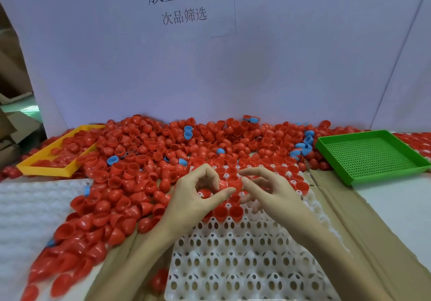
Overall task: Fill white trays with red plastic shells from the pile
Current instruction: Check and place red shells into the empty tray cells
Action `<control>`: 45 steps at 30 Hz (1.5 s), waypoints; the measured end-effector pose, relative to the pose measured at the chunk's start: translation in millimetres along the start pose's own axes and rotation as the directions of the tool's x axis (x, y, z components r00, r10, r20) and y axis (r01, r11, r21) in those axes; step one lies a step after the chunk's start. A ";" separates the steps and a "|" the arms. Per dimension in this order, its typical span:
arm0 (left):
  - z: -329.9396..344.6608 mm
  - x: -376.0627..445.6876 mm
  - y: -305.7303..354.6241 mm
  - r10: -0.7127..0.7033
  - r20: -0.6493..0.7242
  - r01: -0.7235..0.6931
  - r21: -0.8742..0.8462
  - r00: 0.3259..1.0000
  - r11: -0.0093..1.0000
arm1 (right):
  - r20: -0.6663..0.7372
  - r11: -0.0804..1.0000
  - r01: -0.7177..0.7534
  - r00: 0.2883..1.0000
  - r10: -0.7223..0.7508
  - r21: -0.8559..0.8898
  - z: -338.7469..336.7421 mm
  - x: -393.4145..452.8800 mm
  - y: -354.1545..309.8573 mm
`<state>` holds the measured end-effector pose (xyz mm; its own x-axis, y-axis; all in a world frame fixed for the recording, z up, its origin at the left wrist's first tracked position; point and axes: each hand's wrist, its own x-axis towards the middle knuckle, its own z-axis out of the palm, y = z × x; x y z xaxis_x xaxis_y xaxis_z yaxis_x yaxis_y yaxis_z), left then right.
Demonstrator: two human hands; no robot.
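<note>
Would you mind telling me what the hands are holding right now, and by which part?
The left hand pinches a red plastic shell by its side; the right hand touches its other side.

Red shells point(149, 151) heaped beside part-filled white tray point(233, 254).
</note>
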<state>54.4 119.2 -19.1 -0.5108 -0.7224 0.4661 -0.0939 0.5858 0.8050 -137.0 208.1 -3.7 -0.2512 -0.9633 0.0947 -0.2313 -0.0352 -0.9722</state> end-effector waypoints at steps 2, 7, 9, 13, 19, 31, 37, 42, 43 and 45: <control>-3.4 -0.2 -2.0 0.020 0.020 -0.020 -0.005 1.000 1.000 | 0.111 0.999 0.004 0.994 -0.008 0.034 1.1 -2.1 -2.8; -1.7 0.1 -7.6 0.081 0.045 -0.078 -0.059 0.996 0.995 | 0.123 0.989 0.150 0.981 -0.150 0.009 0.3 -4.1 -7.3; -1.4 0.6 -7.9 0.054 0.036 -0.048 -0.144 0.998 0.988 | 0.094 0.979 0.201 0.976 -0.198 -0.024 -0.2 -2.8 -6.2; -0.7 0.4 -8.2 0.044 -0.008 -0.045 -0.197 0.999 0.979 | 0.088 0.963 0.262 0.963 -0.256 -0.064 -0.5 -0.9 -2.9; 0.4 0.0 -4.6 0.062 -0.029 -0.066 -0.194 0.998 0.979 | 0.133 0.956 0.284 0.953 -0.272 -0.079 -4.3 0.4 -1.1; 0.3 -0.9 0.6 -0.080 0.003 0.080 -0.095 0.997 0.992 | 0.128 0.985 0.156 0.978 -0.164 0.069 2.5 -3.4 -5.7; 3.7 -4.5 -0.8 -0.021 0.107 0.022 -0.011 0.994 1.000 | 0.151 0.952 -0.034 0.988 -0.013 0.304 0.4 -0.4 -1.8; 6.3 -6.1 4.6 -0.095 0.107 0.115 -0.193 0.990 0.974 | -0.006 0.973 0.019 1.000 -0.018 0.229 -0.5 1.6 -1.0; 5.4 -5.5 5.3 -0.108 0.096 0.126 -0.205 0.989 0.971 | -0.074 0.991 0.081 0.995 -0.074 0.111 -1.8 1.7 -0.7; 3.9 -4.1 6.7 -0.124 0.077 0.137 -0.214 0.989 0.967 | -0.041 0.983 0.185 0.982 -0.185 -0.004 -5.0 1.8 -2.5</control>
<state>52.5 127.4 -17.0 -0.5597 -0.7587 0.3333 0.0218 0.3886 0.9212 -141.6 207.8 0.0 -0.2424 -0.9283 0.2818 -0.2773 -0.2120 -0.9371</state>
